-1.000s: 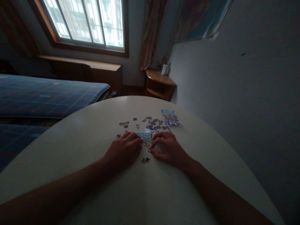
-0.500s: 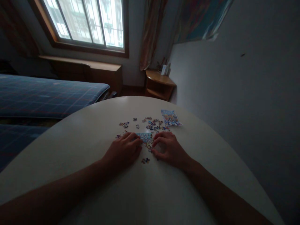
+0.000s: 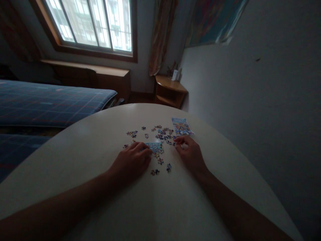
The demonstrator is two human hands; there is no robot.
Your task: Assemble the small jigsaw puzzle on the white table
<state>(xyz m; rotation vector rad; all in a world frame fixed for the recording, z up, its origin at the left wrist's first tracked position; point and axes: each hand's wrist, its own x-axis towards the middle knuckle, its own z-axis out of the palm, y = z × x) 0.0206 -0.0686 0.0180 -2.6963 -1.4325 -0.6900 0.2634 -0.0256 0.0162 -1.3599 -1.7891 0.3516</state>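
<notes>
A small joined section of a jigsaw puzzle [image 3: 155, 147], light blue along its top, lies on the round white table [image 3: 100, 207]. My left hand [image 3: 135, 157] rests over its left end, curled fingers holding it and hiding that side. My right hand [image 3: 189, 152] is to the right, thumb and forefinger pinched at a puzzle piece [image 3: 174, 144] by the edge of the loose heap [image 3: 164, 134]; the fingertips hide part of it. Below the joined section lie a stray piece [image 3: 160, 161], a dark piece [image 3: 169, 167] and a small cluster [image 3: 154, 172].
A printed picture sheet [image 3: 182, 126] lies behind my right hand. More loose pieces [image 3: 132, 134] lie at the back left. Beyond the table stand a bed with a plaid mattress [image 3: 55, 103] and a wooden corner shelf [image 3: 172, 83]; a wall [image 3: 238, 100] runs along the right.
My right hand has moved from the right edge of the joined section up and right to the loose pieces, uncovering the dark piece below. My left hand stays in place.
</notes>
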